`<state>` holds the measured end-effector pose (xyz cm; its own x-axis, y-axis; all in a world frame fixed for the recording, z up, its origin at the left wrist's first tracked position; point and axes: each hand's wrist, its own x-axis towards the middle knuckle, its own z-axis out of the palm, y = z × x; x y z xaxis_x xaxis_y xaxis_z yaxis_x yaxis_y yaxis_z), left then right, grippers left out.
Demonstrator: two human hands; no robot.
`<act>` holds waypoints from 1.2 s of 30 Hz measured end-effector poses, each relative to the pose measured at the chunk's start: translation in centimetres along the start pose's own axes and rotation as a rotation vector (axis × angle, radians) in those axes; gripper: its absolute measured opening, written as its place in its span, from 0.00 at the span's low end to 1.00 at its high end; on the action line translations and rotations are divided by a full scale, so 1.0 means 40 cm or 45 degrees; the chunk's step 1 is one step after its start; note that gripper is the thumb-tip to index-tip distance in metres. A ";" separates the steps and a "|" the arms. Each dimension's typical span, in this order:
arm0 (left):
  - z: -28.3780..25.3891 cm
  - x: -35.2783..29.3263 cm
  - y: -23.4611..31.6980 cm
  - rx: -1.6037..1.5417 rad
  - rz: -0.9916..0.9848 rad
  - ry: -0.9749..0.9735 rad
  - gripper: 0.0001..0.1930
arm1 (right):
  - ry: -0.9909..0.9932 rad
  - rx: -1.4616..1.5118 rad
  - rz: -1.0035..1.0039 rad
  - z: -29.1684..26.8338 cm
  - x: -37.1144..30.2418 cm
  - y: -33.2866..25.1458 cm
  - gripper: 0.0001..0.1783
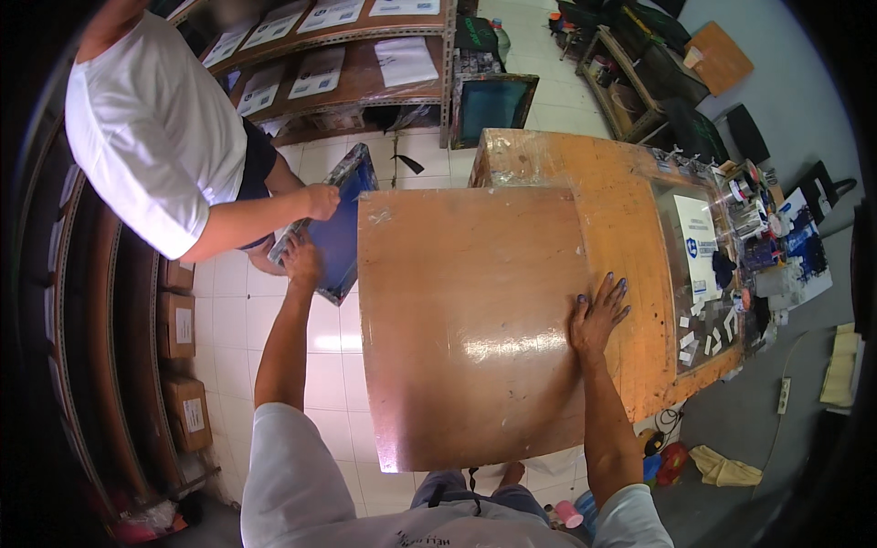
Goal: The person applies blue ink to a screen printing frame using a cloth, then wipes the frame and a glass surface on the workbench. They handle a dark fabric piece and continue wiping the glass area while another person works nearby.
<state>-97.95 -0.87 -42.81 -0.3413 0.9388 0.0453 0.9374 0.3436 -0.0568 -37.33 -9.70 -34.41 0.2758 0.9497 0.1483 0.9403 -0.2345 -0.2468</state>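
Observation:
My left hand (pixel 303 260) is closed on the near edge of a screen printing frame (pixel 343 233) with blue mesh, which tilts beside the brown board. A co-worker's hand (pixel 320 201) is at the same frame, farther up its edge. My right hand (pixel 598 315) rests flat with fingers spread, across the right edge of the board and the wooden table. The broad brown board (pixel 470 301), glossy on top, lies in front of me between my arms. Blue stains mark my right fingertips.
A co-worker in a white shirt (pixel 151 137) stands at the left. Racks (pixel 365 68) hold printed white sheets behind. On the table (pixel 621 210), ink jars (pixel 754 215) crowd the right side by a printed white bag or sheet (pixel 697 247). Cardboard boxes (pixel 178 324) stand left.

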 end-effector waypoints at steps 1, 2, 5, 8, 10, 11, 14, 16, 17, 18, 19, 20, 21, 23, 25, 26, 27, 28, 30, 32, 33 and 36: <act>-0.008 -0.014 0.005 -0.055 0.009 -0.072 0.30 | -0.010 -0.004 -0.016 0.002 0.003 -0.009 0.44; -0.050 -0.037 0.038 -0.173 0.042 -0.208 0.29 | -0.018 -0.026 -0.011 0.005 -0.001 -0.003 0.44; -0.174 -0.137 0.078 -0.396 0.094 -0.297 0.27 | 0.020 -0.033 0.004 0.001 -0.005 0.009 0.43; -0.159 -0.245 -0.019 -0.507 0.053 -0.273 0.30 | 0.064 -0.050 -0.041 0.024 -0.006 0.029 0.44; -0.135 -0.349 -0.117 -0.658 0.004 -0.111 0.31 | 0.027 0.008 -0.042 0.021 -0.010 0.022 0.45; -0.150 -0.395 -0.143 -0.707 -0.102 -0.153 0.31 | 0.015 0.028 -0.034 0.013 -0.006 0.023 0.45; -0.195 -0.572 -0.232 -0.787 -0.238 0.074 0.30 | -0.001 0.117 -0.004 -0.002 -0.007 0.016 0.46; -0.223 -0.692 -0.270 -0.971 -0.392 0.145 0.31 | 0.024 0.167 -0.029 -0.012 -0.010 0.020 0.46; -0.276 -0.739 -0.257 -1.007 -0.544 0.104 0.31 | 0.036 0.185 -0.036 -0.020 -0.017 0.031 0.46; -0.272 -0.806 -0.293 -1.132 -0.565 0.231 0.31 | 0.042 0.223 -0.067 -0.033 -0.021 0.027 0.46; -0.254 -0.885 -0.349 -0.993 -0.459 0.387 0.29 | 0.044 0.268 -0.104 -0.043 -0.027 0.016 0.46; -0.256 -0.956 -0.358 -0.891 -0.437 0.426 0.27 | 0.053 0.297 -0.122 -0.052 -0.042 0.019 0.46; -0.281 -1.010 -0.353 -0.786 -0.411 0.462 0.26 | 0.099 0.390 -0.164 -0.060 -0.069 0.030 0.46; -0.372 -1.095 -0.240 -0.957 -0.532 0.473 0.24 | 0.204 0.558 -0.248 -0.072 -0.113 0.072 0.46; -0.456 -1.196 -0.126 -1.026 -0.643 0.515 0.22 | 0.355 0.709 -0.411 -0.090 -0.187 0.122 0.42; -0.476 -1.242 -0.076 -1.021 -0.685 0.551 0.22 | 0.314 0.881 -0.419 -0.102 -0.239 0.145 0.42; -0.491 -1.281 -0.006 -1.024 -0.724 0.584 0.22 | 0.279 1.046 -0.430 -0.118 -0.289 0.179 0.41; -0.515 -1.313 0.093 -0.986 -0.668 0.645 0.23 | 0.171 1.198 -0.424 -0.150 -0.347 0.214 0.40; -0.524 -1.373 0.300 -1.106 -0.605 0.642 0.22 | -0.064 1.369 -0.422 -0.241 -0.460 0.319 0.39; -0.558 -1.416 0.579 -1.248 -0.523 0.622 0.20 | -0.181 1.400 -0.421 -0.291 -0.522 0.492 0.37; -0.480 -1.437 0.641 -1.350 -0.426 0.499 0.20 | -0.225 1.406 -0.402 -0.287 -0.550 0.571 0.36; -0.472 -1.494 0.979 -1.454 -0.238 0.169 0.21 | -0.268 1.387 -0.083 -0.382 -0.580 0.826 0.32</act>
<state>-39.55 -43.96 -28.89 -0.5342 0.8428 0.0660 0.4133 0.1923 0.8901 -9.62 -42.63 -31.38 0.0955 0.9941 0.0520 0.2448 0.0272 -0.9692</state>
